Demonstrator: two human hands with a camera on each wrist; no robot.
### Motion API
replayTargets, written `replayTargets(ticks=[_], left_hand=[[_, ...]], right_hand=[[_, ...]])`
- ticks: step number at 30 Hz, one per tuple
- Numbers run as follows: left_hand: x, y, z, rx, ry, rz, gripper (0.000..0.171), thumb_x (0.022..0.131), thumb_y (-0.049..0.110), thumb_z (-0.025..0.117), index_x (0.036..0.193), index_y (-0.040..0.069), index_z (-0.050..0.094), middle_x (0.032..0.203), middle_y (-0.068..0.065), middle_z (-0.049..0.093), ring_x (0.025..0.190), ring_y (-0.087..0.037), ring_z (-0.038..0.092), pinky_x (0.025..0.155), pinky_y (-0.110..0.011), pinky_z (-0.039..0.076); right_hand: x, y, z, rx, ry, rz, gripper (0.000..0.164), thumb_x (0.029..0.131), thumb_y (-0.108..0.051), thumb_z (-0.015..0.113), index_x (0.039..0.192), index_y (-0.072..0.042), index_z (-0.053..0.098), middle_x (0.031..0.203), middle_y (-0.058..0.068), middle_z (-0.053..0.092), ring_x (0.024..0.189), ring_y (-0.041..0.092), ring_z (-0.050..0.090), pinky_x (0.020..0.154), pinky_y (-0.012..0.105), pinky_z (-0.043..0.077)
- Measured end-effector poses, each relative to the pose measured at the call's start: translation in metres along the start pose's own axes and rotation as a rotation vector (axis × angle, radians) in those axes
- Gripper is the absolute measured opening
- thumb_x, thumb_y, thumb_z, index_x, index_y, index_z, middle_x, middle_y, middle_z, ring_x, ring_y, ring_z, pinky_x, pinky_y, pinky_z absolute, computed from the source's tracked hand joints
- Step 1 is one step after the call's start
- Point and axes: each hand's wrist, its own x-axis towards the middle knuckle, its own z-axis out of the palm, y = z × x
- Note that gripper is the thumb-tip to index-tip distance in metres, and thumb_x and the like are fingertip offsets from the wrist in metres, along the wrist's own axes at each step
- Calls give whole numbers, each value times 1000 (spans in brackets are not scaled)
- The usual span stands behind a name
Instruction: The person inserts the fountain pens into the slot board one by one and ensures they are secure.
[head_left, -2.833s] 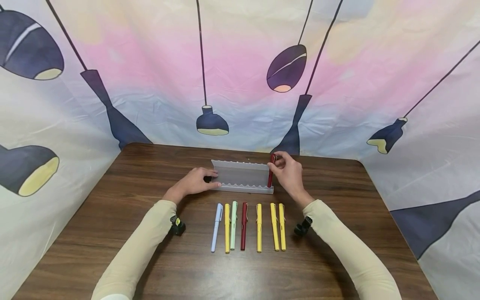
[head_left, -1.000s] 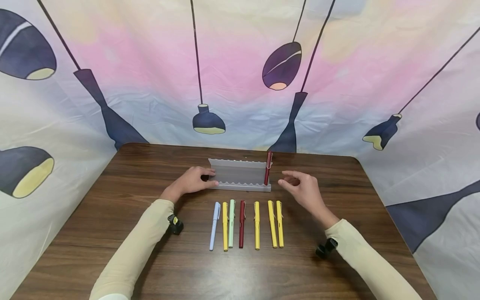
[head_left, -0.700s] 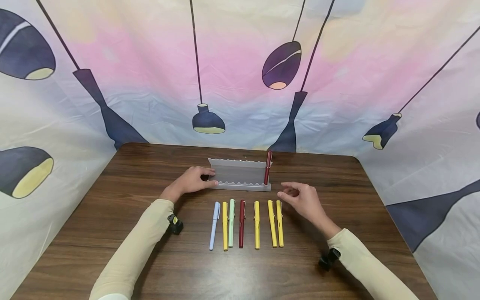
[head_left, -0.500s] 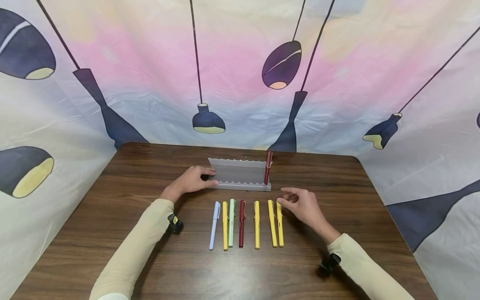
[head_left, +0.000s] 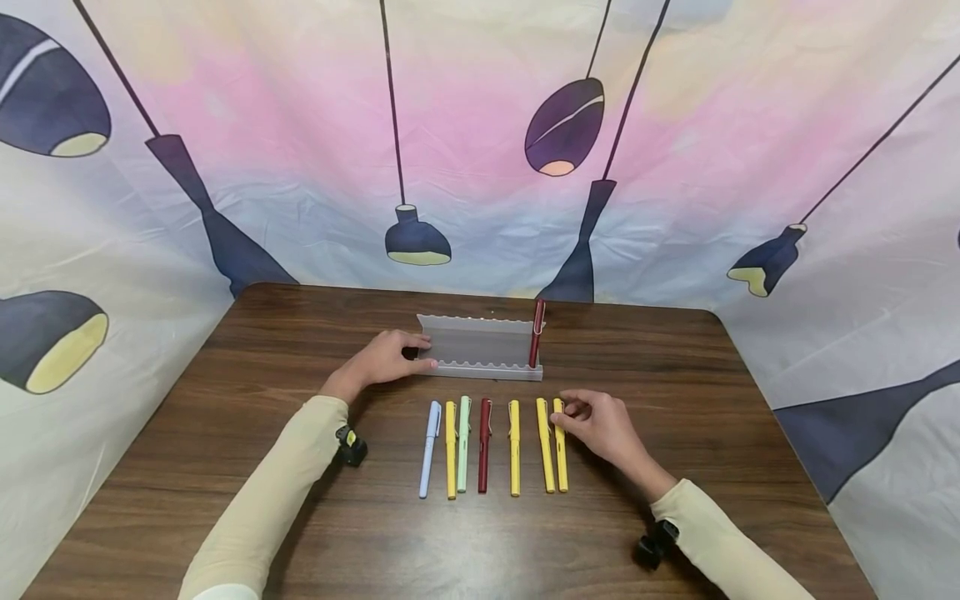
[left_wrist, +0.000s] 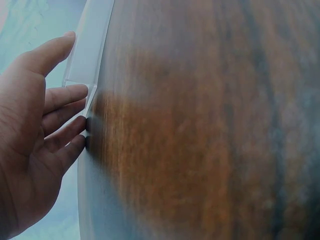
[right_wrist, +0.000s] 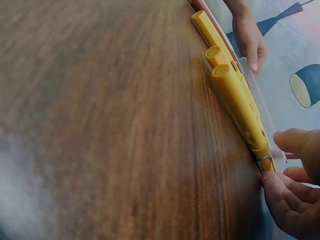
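A translucent pen rack (head_left: 480, 372) with scalloped edges stands near the back of the table. My left hand (head_left: 382, 358) rests at its left end, thumb and fingers apart, fingertips touching it in the left wrist view. A dark red pen (head_left: 536, 342) leans in the rack's rightmost notches. My right hand (head_left: 603, 425) is at the cap end of the rightmost yellow pen (head_left: 561, 458). In the right wrist view its fingers touch the yellow pen's cap end, and the thumb (right_wrist: 290, 140) stands a little off it. Another yellow pen (head_left: 546, 450) lies close to its left.
Further left in the row lie a yellow pen (head_left: 514, 450), a dark red pen (head_left: 484, 450), a pale green pen (head_left: 463, 450), a yellow pen (head_left: 451, 454) and a light blue pen (head_left: 428, 454). A printed cloth (head_left: 480, 150) hangs behind the wooden table (head_left: 337, 517).
My right hand has let go of the dark red pen in the rack, then come down toward the front to the rightmost yellow pen. The left hand has stayed at the rack.
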Motion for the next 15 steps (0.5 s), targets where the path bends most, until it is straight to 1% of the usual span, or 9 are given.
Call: replayTargets(ticks=[6, 15], left_hand=[[0, 0, -1, -4, -3, 0, 64, 94, 51, 71, 135, 2, 67, 147, -15, 57, 140, -36, 48, 112, -54, 42], [0, 1, -1, 1, -4, 6, 64, 94, 51, 71, 134, 2, 67, 146, -16, 57, 140, -36, 49, 111, -53, 43]], right_hand=[[2, -2, 2, -19, -29, 22, 43, 84, -25, 87, 121, -6, 75, 84, -3, 71, 70, 6, 62, 64, 26, 54], [6, -3, 2, -26, -64, 34, 41, 85, -25, 86, 119, -5, 75, 81, -4, 67, 69, 7, 59, 63, 25, 51]])
